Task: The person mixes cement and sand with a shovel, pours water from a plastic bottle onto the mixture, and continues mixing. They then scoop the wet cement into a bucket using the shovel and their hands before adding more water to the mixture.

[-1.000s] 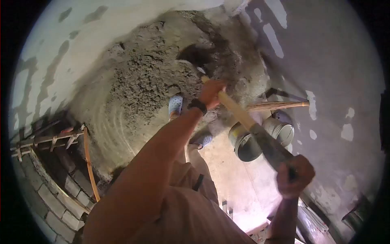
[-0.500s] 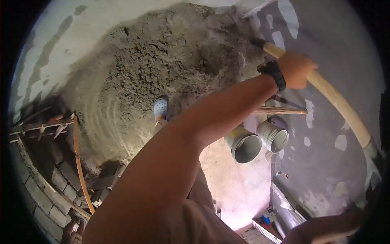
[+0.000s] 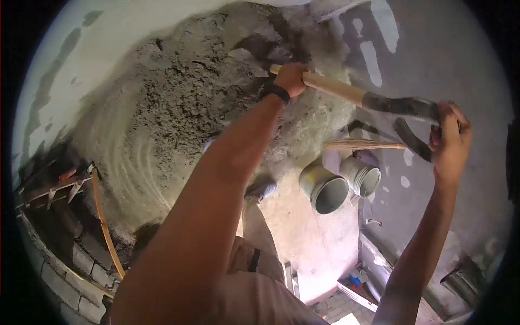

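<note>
A long-handled shovel (image 3: 338, 91) lies across the upper right of the view. Near its pale wooden shaft's lower end, my left hand (image 3: 292, 79), with a black watch at the wrist, is wrapped round the wood. My right hand (image 3: 450, 138) grips the dark handle at the far right, where it forks into a D shape. The shovel's blade is not visible. Beyond my left hand spreads a heap of wet grey mortar (image 3: 184, 92), rough and lumpy in the middle.
Two buckets (image 3: 330, 196) (image 3: 367, 181) stand on the floor right of centre, beside a straw broom (image 3: 365, 144) leaning towards the grey wall (image 3: 433, 65). Concrete blocks (image 3: 62, 287) and wooden boards (image 3: 105, 222) are at the lower left. My shoe (image 3: 263, 190) is on the floor.
My left hand has moved left and down over the mortar with the handle. My right hand has come up from the bottom right corner. The handle now lies flatter, and one shoe has shifted.
</note>
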Available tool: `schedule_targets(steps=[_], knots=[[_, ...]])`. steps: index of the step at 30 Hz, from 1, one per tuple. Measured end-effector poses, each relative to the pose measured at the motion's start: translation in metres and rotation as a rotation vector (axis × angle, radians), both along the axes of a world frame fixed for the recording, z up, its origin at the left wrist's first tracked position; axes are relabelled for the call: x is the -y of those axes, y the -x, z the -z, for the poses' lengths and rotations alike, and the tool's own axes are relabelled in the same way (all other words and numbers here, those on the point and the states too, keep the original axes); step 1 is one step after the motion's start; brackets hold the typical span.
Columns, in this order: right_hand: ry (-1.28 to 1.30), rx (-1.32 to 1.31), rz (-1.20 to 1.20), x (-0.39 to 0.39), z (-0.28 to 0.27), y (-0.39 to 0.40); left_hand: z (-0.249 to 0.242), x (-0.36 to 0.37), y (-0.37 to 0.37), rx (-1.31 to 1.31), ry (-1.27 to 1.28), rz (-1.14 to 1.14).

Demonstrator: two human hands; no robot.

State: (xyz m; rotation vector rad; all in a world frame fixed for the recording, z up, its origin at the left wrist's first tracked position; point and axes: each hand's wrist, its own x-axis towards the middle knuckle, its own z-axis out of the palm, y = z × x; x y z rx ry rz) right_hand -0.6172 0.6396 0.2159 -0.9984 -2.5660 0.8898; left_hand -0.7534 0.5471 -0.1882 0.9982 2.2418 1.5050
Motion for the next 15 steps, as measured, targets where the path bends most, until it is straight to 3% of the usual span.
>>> schedule_targets(steps=[5,10,12,15], knots=[[-0.018,-0.104,0.050,0.018,-0.030,-0.032,-0.041,0.029,-0.032,-0.043,-0.069,-0.127],[-0.211,-0.165,-0.503,0.068,-0.032,-0.114,-0.055,0.105,-0.099,-0.088,-0.077,-0.207],[-0.137,-0.256,-0.563,0.089,-0.009,-0.159,-0.058,0.137,-0.136,-0.149,-0.044,-0.242],[-0.187,0.006,-0.796,0.118,0.008,-0.227,-0.035,0.186,-0.191,-0.036,0.156,-0.105]])
